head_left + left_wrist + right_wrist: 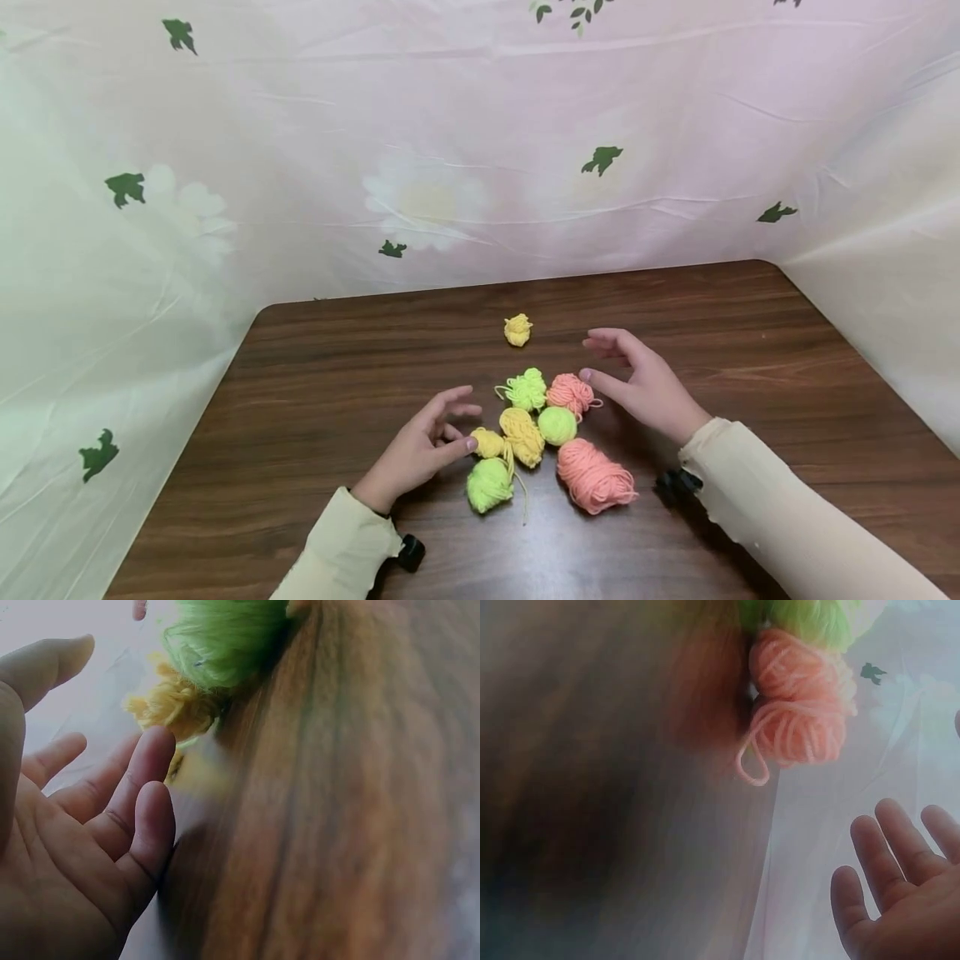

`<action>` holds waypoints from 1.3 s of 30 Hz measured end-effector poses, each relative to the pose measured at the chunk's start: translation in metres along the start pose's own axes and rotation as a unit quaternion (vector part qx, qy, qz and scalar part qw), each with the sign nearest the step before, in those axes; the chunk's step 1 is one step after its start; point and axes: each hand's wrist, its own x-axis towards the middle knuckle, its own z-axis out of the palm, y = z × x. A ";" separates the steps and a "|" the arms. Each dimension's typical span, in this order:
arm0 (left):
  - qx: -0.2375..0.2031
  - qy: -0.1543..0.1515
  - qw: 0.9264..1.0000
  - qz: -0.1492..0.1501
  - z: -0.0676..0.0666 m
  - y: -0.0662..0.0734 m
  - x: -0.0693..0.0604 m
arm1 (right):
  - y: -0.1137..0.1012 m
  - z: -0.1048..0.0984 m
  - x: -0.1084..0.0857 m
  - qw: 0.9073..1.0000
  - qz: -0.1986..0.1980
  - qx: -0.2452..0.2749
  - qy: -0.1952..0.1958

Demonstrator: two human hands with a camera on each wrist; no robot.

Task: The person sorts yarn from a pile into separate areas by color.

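A cluster of small yarn balls lies mid-table in the head view: a green one (489,485), a small yellow one (487,442), a longer yellow one (522,437), a round yellow-green one (557,425), a loose green one (527,390), a pink one (570,394) and a larger pink one (596,477). My left hand (422,450) is at the cluster's left, its thumb tip at the small yellow ball, fingers relaxed. My right hand (640,386) is at the right, thumb tip by the smaller pink ball, fingers apart. Both palms (60,847) (915,915) hold nothing.
One more yellow yarn ball (517,330) lies farther back on the dark wooden table (315,375). A pale patterned cloth (315,167) hangs behind and at both sides of the table. A loose yellow strand trails toward the front edge.
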 end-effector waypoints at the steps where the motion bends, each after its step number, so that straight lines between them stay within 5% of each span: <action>1: -0.001 -0.003 1.000 -0.002 0.000 0.000 0.001 | 0.000 0.001 0.003 1.000 0.002 0.004 -0.001; 11: 0.063 -0.062 0.996 -0.025 0.000 0.005 0.003 | -0.003 0.008 0.020 1.000 0.017 0.004 -0.015; 26: 0.109 -0.051 0.993 -0.008 0.002 -0.004 0.001 | -0.006 0.024 0.037 0.999 0.022 0.019 -0.030; 39: 0.108 -0.048 0.993 0.001 0.002 -0.003 0.002 | -0.006 0.029 0.051 0.998 0.031 0.019 -0.046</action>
